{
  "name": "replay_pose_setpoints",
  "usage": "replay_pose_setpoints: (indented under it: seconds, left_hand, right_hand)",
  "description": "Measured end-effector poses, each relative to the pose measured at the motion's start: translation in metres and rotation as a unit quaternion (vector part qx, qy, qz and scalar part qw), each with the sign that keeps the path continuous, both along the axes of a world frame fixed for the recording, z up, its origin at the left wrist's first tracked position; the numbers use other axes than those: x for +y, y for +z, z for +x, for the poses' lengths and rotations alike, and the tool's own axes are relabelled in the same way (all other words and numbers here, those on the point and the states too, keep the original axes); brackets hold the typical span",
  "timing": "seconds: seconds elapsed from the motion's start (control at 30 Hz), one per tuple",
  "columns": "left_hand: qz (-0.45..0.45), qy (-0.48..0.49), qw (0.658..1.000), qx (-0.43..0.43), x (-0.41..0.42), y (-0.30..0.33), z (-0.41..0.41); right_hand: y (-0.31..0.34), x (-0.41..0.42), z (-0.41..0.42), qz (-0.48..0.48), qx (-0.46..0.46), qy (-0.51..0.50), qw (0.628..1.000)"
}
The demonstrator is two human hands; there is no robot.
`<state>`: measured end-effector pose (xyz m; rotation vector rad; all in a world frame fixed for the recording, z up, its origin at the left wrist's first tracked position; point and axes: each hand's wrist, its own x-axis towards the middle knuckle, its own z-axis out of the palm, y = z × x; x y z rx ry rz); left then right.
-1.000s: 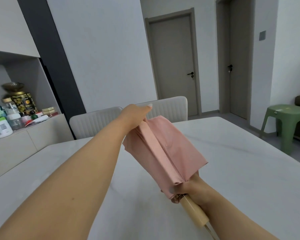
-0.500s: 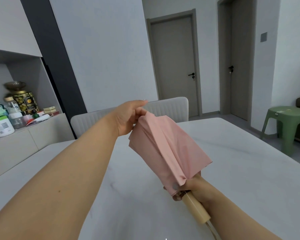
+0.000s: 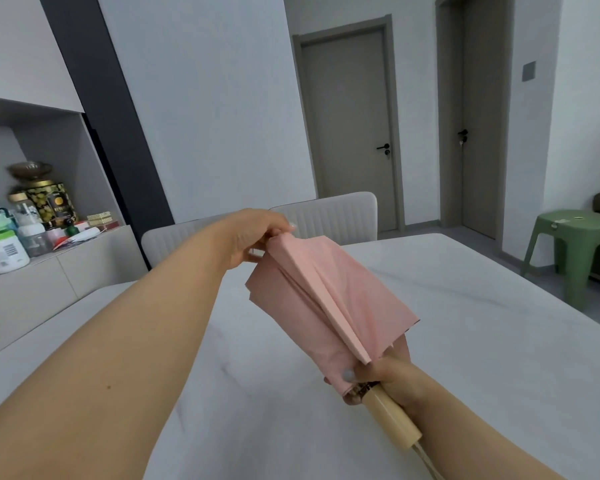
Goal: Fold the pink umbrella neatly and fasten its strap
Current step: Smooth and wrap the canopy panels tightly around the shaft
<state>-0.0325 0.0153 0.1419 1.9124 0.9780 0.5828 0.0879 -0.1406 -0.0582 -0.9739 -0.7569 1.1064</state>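
So the pink umbrella (image 3: 329, 303) is up in the air over the counter (image 3: 482, 341), collapsed, tip end pointing off toward 11 o'clock and the wooden handle (image 3: 394, 422) down at 5 o'clock. The right hand (image 3: 388, 381) is wrapped around the base of the canopy just above the handle, thumb pressing the gathered fabric down. The left hand (image 3: 257, 237) is pinching the far top end of one panel. Compared with a second ago, that left hand has come back a bit and tightened from a flatter reach into a proper pinch, and the panel it's holding now shows a crisp straight crease running down to the right thumb. I'd say one pleat is basically flattened out, with the other flaps hanging loose underneath at 9 o'clock, so it's early to mid fold; I can't make out the strap anywhere yet. Room-wise it's pretty easy: bare marble counter under and around the umbrella, the counter edge well off at 3 o'clock, two pale chairs (image 3: 336, 213) tucked in at 12 o'clock just behind the left hand, a green stool (image 3: 575, 244) far off at 2 o'clock, and a cluttered sideboard (image 3: 49, 271) way out at 9 o'clock.
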Motion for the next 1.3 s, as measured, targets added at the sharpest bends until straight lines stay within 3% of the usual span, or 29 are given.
replay_pose_setpoints:
  seconds: [0.1, 0.17, 0.3, 0.43, 0.57, 0.7, 0.83, 0.9, 1.17, 1.3]
  left_hand:
    - [-0.055, -0.045, 0.992, -0.106, 0.001, 0.001, 0.001]
    - [-0.058, -0.047, 0.991, -0.109, 0.001, 0.000, 0.001]
    - [0.004, -0.005, 1.000, -0.014, -0.002, 0.001, 0.000]
    - [-0.077, -0.035, 0.990, -0.109, -0.002, 0.005, -0.004]
    - [-0.067, -0.035, 0.994, -0.076, -0.006, 0.006, -0.007]
    - [-0.121, -0.040, 0.977, -0.170, -0.005, 0.006, -0.009]
    - [-0.026, -0.011, 0.998, -0.053, -0.004, 0.005, -0.009]
    - [-0.003, -0.015, 0.999, -0.034, -0.004, 0.005, -0.007]
    - [-0.071, 0.013, 0.961, -0.267, 0.000, 0.003, 0.002]
    - [0.011, 0.058, 0.968, -0.243, -0.002, -0.005, 0.008]
  right_hand:
    - [0.002, -0.002, -0.002, -0.006, -0.039, 0.018, 0.999]
    - [0.007, -0.005, -0.003, 0.012, -0.043, 0.037, 0.998]
    - [0.015, -0.009, -0.004, 0.044, -0.029, 0.047, 0.997]
    - [0.016, -0.010, -0.004, 0.042, -0.030, 0.032, 0.998]
    - [0.016, -0.010, -0.007, 0.039, -0.039, 0.027, 0.998]
    - [0.016, -0.010, -0.008, 0.040, -0.051, 0.030, 0.997]
    - [0.015, -0.010, -0.006, 0.041, -0.047, 0.042, 0.997]
    - [0.015, -0.009, -0.007, 0.038, -0.055, 0.048, 0.997]
    - [0.018, -0.010, -0.002, 0.041, -0.047, 0.026, 0.998]
    - [0.020, -0.010, 0.000, 0.036, -0.026, -0.025, 0.999]
